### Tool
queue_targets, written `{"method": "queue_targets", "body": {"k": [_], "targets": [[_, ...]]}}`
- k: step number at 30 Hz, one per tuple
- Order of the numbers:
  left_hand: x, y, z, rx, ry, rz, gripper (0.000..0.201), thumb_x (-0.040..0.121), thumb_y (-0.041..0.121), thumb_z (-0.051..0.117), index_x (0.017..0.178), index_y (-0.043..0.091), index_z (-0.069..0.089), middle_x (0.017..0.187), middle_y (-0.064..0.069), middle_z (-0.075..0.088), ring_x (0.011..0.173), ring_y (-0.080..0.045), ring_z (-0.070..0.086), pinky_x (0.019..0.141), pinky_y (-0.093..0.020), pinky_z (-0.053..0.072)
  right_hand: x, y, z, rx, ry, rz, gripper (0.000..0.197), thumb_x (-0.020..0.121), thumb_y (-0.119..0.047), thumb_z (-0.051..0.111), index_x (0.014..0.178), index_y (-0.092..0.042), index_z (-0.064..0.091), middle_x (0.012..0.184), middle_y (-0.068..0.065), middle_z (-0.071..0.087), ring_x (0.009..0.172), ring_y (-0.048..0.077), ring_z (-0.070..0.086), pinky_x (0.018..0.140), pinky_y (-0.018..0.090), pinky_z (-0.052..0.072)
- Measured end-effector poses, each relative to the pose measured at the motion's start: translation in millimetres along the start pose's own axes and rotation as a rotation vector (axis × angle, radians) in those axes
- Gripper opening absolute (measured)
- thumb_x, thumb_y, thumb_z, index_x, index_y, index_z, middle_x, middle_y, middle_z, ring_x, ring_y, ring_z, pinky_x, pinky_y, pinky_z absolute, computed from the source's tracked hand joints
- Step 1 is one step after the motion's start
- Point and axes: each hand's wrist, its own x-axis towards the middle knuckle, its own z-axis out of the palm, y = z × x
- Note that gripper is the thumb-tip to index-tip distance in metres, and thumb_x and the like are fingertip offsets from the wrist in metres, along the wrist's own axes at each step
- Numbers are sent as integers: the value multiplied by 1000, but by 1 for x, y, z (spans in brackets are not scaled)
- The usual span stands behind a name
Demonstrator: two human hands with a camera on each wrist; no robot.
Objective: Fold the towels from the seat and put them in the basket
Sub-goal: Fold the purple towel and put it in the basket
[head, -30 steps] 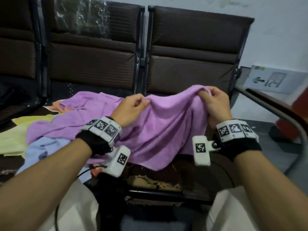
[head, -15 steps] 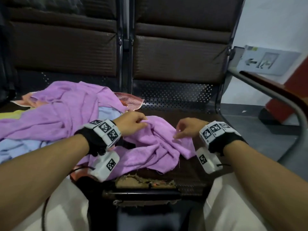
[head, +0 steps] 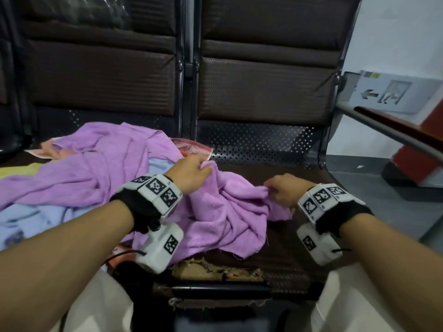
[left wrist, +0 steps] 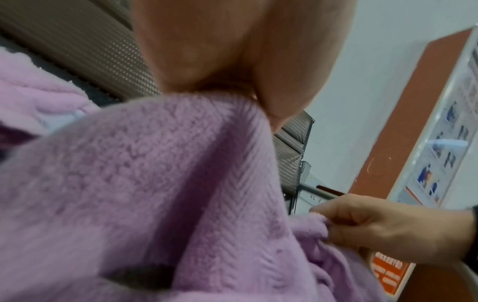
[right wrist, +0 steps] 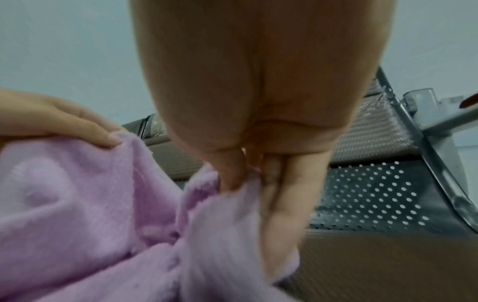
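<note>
A crumpled purple towel lies on the dark seat in front of me. My left hand grips its far left edge, and the left wrist view shows the purple towel bunched under the left hand. My right hand pinches the towel's right edge between thumb and fingers. In the right wrist view the right hand holds the purple towel low over the seat. A second purple towel tops a heap on the left seat. No basket is in view.
The heap on the left seat also holds a light blue towel, a yellow towel and a pink-orange cloth. The seat's front edge is torn, with foam showing. A metal armrest runs along the right.
Both hands have lowered the purple towel from a raised, spread hold down onto the seat, where it lies crumpled. The hands have come closer together and my view has tilted down.
</note>
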Motion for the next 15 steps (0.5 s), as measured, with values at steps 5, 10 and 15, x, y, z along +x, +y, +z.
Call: {"method": "queue_targets", "body": {"k": [5, 10, 15], "targets": [[1, 7, 0, -303, 28, -34, 15, 92, 14, 53, 77, 18, 54, 77, 2, 57, 81, -16, 51, 67, -21, 34, -13, -20, -27, 289, 338, -140, 11, 92, -9, 55, 93, -10, 66, 92, 6, 68, 87, 17, 61, 81, 30, 46], [-9, 16, -3, -510, -85, 149, 50, 85, 15, 66, 130, 17, 45, 116, 2, 55, 89, -1, 56, 84, -16, 45, -28, -52, -44, 707, 354, -398, 14, 88, -4, 62, 86, -17, 67, 78, -3, 65, 71, -2, 53, 72, 16, 44], [-8, 23, -6, -277, -107, 299, 20, 91, 8, 56, 103, -6, 64, 86, -18, 60, 80, -15, 48, 81, -38, 43, -27, -58, -42, 753, 330, -350, 11, 83, -7, 68, 93, -2, 69, 81, 6, 65, 75, 5, 54, 72, 22, 45]]}}
